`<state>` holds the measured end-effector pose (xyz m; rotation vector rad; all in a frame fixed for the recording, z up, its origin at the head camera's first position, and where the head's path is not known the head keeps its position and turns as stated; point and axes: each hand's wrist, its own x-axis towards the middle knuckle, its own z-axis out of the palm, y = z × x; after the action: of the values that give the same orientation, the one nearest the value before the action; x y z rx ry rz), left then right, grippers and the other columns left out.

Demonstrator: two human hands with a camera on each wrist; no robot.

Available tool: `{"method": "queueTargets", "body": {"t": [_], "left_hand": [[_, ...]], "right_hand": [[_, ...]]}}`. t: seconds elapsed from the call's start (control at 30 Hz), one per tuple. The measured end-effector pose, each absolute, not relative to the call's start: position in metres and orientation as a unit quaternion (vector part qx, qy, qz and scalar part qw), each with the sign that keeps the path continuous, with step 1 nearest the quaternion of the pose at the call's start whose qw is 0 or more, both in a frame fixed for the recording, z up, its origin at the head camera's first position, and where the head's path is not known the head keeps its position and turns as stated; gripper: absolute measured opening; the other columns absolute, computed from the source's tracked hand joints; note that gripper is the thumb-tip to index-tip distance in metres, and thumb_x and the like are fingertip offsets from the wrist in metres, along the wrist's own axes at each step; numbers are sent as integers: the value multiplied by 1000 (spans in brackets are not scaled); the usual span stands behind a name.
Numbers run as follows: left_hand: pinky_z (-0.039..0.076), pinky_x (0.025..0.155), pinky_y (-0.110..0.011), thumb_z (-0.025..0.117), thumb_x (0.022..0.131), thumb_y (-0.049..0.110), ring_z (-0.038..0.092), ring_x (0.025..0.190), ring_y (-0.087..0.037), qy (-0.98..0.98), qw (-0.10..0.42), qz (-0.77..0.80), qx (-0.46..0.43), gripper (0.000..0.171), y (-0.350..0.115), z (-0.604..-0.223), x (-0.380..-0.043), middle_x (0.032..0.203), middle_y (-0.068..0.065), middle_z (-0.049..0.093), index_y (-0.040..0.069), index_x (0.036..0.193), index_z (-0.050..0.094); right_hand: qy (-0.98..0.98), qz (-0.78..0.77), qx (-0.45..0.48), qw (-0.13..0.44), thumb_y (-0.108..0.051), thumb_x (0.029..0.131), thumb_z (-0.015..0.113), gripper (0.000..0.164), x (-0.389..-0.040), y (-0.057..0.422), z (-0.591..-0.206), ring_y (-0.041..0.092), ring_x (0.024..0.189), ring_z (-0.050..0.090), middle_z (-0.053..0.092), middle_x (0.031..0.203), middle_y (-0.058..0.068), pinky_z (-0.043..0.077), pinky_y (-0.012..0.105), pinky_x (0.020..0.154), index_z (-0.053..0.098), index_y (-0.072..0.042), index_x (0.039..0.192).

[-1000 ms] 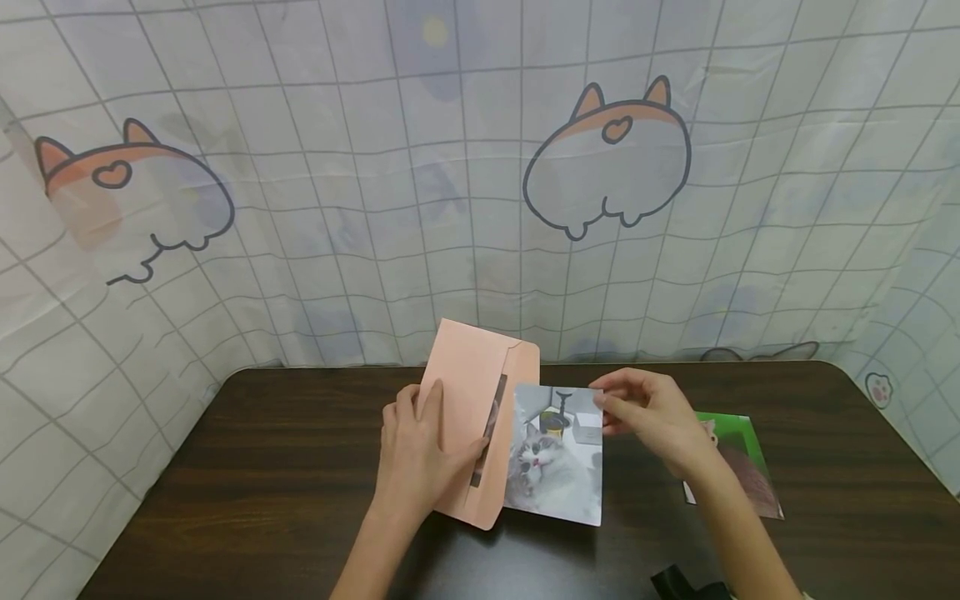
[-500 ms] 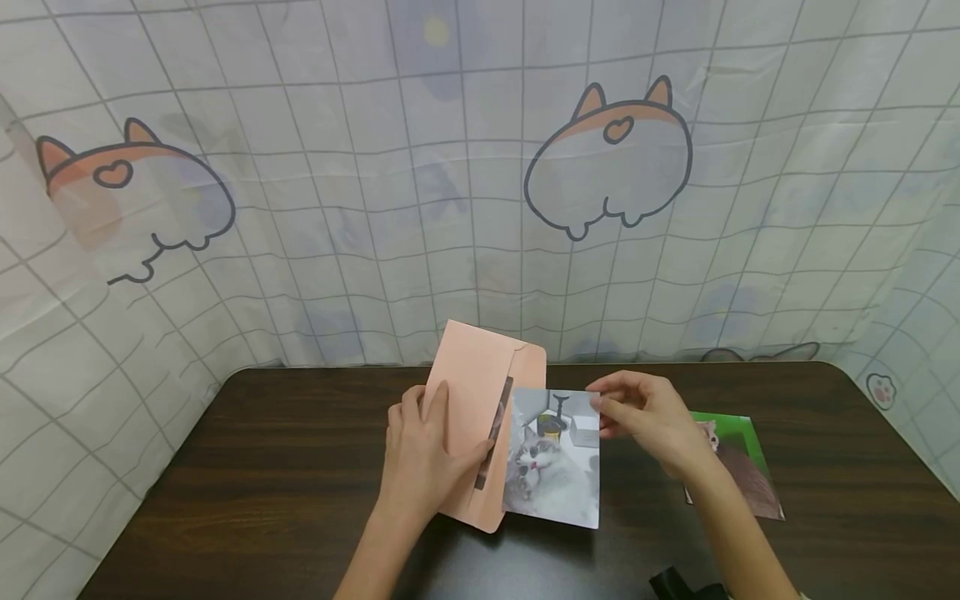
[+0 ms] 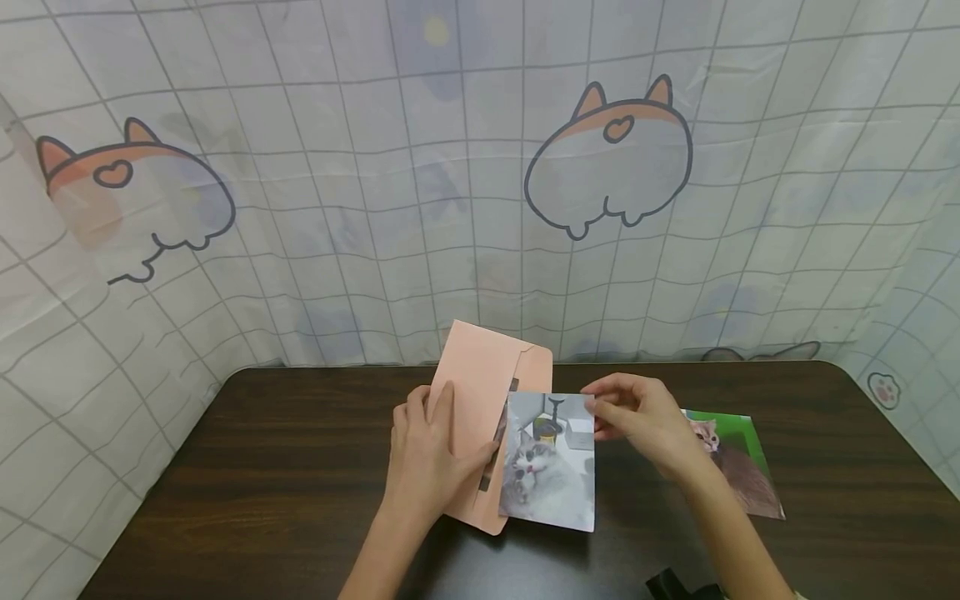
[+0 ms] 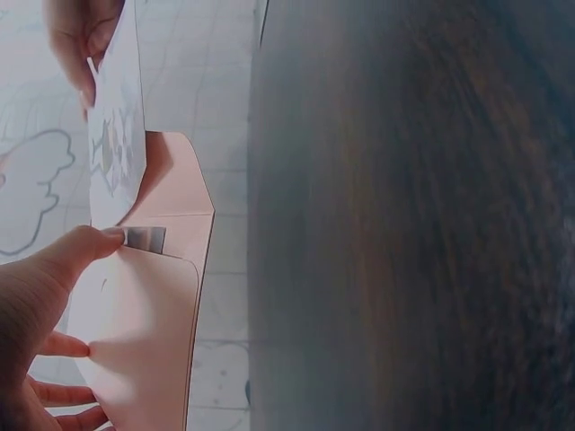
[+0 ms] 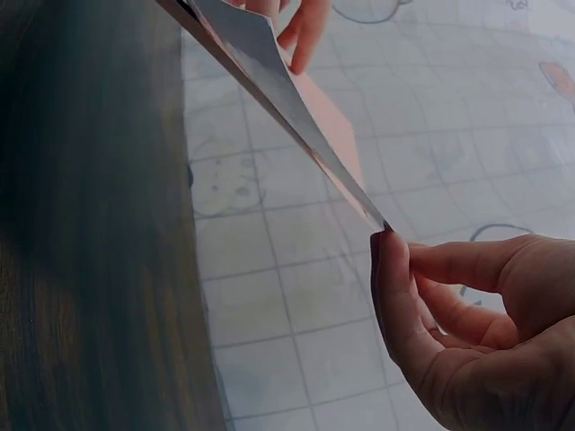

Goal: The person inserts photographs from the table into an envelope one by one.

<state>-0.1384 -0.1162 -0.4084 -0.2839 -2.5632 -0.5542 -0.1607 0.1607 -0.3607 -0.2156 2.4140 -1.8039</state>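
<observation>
A pink paper envelope [image 3: 476,367] with its flap folded out stands tilted over the table in the head view. My left hand [image 3: 427,462] grips it, thumb at the opening and fingers behind the far side. Inside the opening shows a strip of another picture [image 4: 145,239]. My right hand [image 3: 641,421] pinches the upper right corner of a square photo card [image 3: 551,479] with a fluffy grey-and-white cat on it. The card's left edge overlaps the flap and part of the opening. In the right wrist view, thumb and fingertip meet on the corner of the card [image 5: 269,67].
On the table's right side lies another cat picture with a green background [image 3: 742,467], partly behind the right forearm. A black object [image 3: 678,587] shows at the bottom edge. Behind the dark wood table [image 3: 247,467] hangs a checked curtain [image 3: 360,275].
My right hand has moved the photo card slightly left, so it covers more of the flap and opening. The envelope in my left hand has shifted a little to the right.
</observation>
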Motion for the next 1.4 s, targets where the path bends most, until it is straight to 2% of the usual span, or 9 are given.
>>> {"method": "queueTargets", "body": {"t": [0.77,1.03,1.23,1.4], "left_hand": [[51,89,-56,92,75,44,52,110,-44,-941,266,-183,-99,90,-115,-407,-139,133,-28,52,-2,143,56],[51,91,-56,92,75,42,52,111,-45,-939,264,-195,-101,88,-113,-409,-138,133,-29,52,-2,143,56],[51,89,-55,92,75,42,52,109,-43,-941,266,-184,-102,87,-112,-410,-138,132,-28,52,-2,142,57],[51,89,-55,92,75,43,52,109,-43,-940,269,-182,-103,87,-112,-410,-139,133,-27,52,-2,142,57]], "right_hand": [[788,-608,-62,80,1,101,65,25,-159,154,-360,18,73,69,72,93,12,63,32,69,64,16,121],[786,-612,-57,69,0,99,68,23,-158,148,-361,18,71,69,73,89,10,63,35,69,67,15,116],[808,-586,-44,48,-3,96,72,18,-157,144,-362,16,68,65,72,81,5,59,29,66,72,10,109],[806,-589,-43,38,-1,96,71,17,-157,142,-363,16,69,66,72,81,6,59,27,67,72,11,109]]}}
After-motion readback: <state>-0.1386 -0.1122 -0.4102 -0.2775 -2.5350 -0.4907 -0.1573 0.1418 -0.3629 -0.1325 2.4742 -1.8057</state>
